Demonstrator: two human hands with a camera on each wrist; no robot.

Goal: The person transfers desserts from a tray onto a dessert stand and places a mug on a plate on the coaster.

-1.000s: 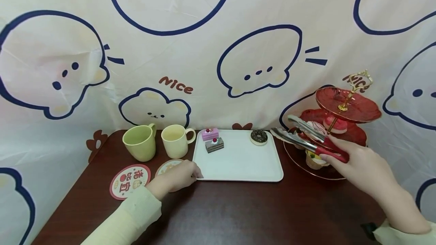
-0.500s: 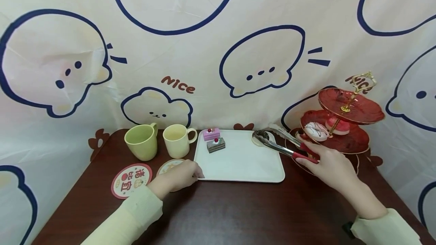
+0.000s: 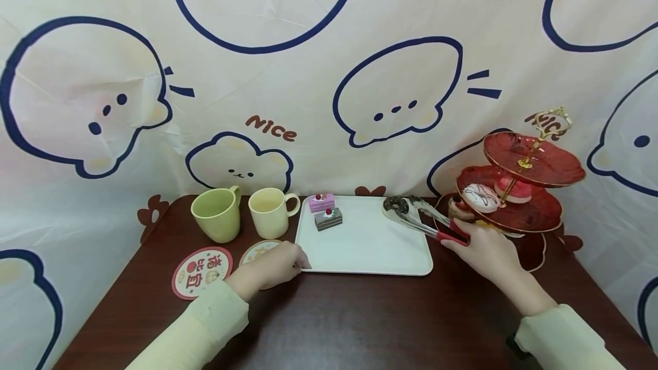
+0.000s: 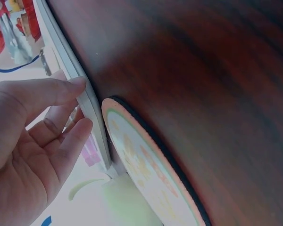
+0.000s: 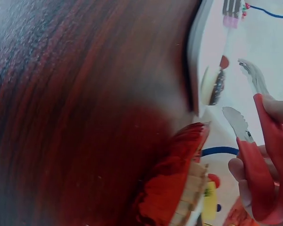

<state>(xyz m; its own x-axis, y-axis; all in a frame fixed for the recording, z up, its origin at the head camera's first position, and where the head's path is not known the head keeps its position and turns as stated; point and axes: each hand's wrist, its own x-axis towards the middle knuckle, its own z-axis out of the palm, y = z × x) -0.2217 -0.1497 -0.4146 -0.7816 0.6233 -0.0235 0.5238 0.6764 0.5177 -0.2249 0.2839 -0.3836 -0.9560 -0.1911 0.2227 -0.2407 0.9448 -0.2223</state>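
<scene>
My left hand (image 3: 280, 260) pinches the front left corner of a white tray (image 3: 370, 256); in the left wrist view the thumb and fingers (image 4: 77, 87) meet its rim. My right hand (image 3: 488, 250) grips metal tongs (image 3: 418, 222) by their red handles (image 5: 269, 155). The tongs' tips are spread apart over the tray's back right part, overlapping a chocolate doughnut (image 3: 396, 204) in the head view. The right wrist view shows them apart from the doughnut (image 5: 217, 87). A pink cake slice (image 3: 321, 202) and a brown cake slice (image 3: 328, 219) lie at the tray's left.
A red tiered stand (image 3: 534, 159) at the right bears a white iced doughnut (image 3: 478, 196) and a pink one (image 3: 516, 190), with pastries lower down. Left of the tray stand a green mug (image 3: 216, 216), a cream mug (image 3: 269, 216) and round coasters (image 3: 201, 273).
My right hand has moved left with the tongs, from in front of the stand to over the tray's right end. The left hand stays at the tray's corner.
</scene>
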